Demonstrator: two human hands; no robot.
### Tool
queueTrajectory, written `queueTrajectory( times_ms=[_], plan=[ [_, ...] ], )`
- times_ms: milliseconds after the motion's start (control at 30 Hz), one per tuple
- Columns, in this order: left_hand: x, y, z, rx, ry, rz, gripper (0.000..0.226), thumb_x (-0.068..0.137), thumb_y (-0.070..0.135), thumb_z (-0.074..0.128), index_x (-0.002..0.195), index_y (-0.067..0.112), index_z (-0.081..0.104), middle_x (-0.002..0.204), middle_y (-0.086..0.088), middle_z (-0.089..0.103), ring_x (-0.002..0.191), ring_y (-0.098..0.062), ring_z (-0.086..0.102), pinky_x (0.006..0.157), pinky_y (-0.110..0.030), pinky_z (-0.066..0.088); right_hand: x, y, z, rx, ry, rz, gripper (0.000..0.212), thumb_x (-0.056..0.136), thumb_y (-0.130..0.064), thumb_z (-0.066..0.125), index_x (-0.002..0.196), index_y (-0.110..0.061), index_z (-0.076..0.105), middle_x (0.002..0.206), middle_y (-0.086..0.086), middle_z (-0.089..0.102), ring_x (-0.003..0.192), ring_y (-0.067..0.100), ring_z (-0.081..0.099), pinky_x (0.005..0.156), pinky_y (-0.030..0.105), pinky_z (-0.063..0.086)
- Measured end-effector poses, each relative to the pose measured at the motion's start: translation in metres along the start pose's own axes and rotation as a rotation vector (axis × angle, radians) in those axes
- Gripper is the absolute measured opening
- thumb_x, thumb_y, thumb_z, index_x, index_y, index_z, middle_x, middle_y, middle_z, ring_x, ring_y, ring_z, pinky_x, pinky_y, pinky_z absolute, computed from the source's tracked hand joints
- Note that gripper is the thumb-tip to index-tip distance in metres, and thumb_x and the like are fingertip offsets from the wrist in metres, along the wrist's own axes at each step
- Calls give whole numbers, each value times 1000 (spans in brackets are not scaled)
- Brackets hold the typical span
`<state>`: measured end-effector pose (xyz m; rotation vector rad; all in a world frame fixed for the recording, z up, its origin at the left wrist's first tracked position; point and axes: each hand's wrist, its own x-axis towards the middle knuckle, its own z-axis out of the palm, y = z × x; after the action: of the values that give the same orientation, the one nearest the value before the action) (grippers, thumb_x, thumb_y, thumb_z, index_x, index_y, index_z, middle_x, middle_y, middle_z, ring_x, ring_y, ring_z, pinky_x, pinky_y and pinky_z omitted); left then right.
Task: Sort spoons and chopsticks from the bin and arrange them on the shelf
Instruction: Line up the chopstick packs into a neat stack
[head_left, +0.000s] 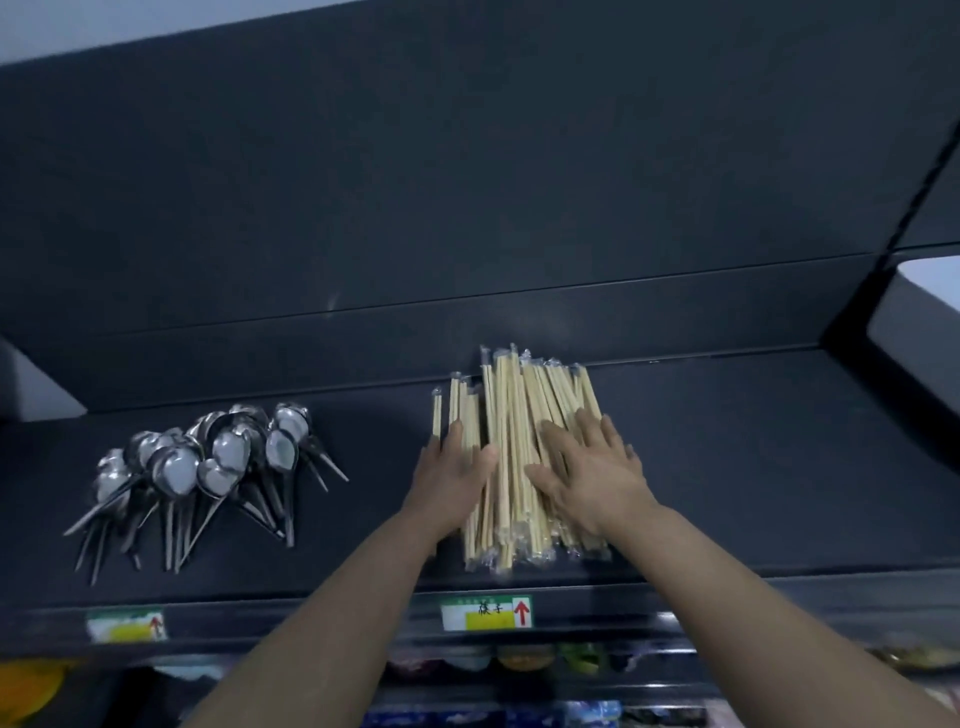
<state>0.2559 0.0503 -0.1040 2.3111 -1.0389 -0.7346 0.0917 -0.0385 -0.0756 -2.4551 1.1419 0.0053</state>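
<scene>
A pile of wrapped wooden chopsticks (514, 431) lies on the dark shelf (753, 467), right of centre. My left hand (449, 480) rests flat against the pile's left side with straight fingers. On top of the pile's right half lies my right hand (592, 467), fingers spread and pressing down. A heap of metal spoons (208, 467) with dark handles sits on the same shelf to the left, apart from both hands. The bin is out of view.
The shelf's front rail carries a green and yellow label (485, 613) with a red arrow under the chopsticks, and another label (126, 625) under the spoons. Packaged goods (524, 657) fill the lower shelf. The dark back panel (467, 208) rises behind.
</scene>
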Motion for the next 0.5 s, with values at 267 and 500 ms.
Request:
queueTrajectory(
  times_ms=[267, 500],
  plan=[
    [12, 50, 46, 34, -49, 86, 63, 101, 52, 19, 154, 28, -6, 163, 0, -7, 148, -28, -16, 120, -44, -6, -8, 34, 3, 40, 1, 72, 61, 99, -51, 33, 153, -31, 13, 162, 0, -3, 148, 23, -3, 117, 46, 13],
    [9, 122, 97, 74, -135, 94, 64, 101, 52, 19, 154, 28, -7, 162, -5, -10, 147, -29, -18, 119, -43, -7, -24, 104, -25, 29, 40, 185, 56, 101, -42, 30, 153, -29, 13, 162, 2, -1, 149, 24, -3, 118, 44, 13]
  ],
)
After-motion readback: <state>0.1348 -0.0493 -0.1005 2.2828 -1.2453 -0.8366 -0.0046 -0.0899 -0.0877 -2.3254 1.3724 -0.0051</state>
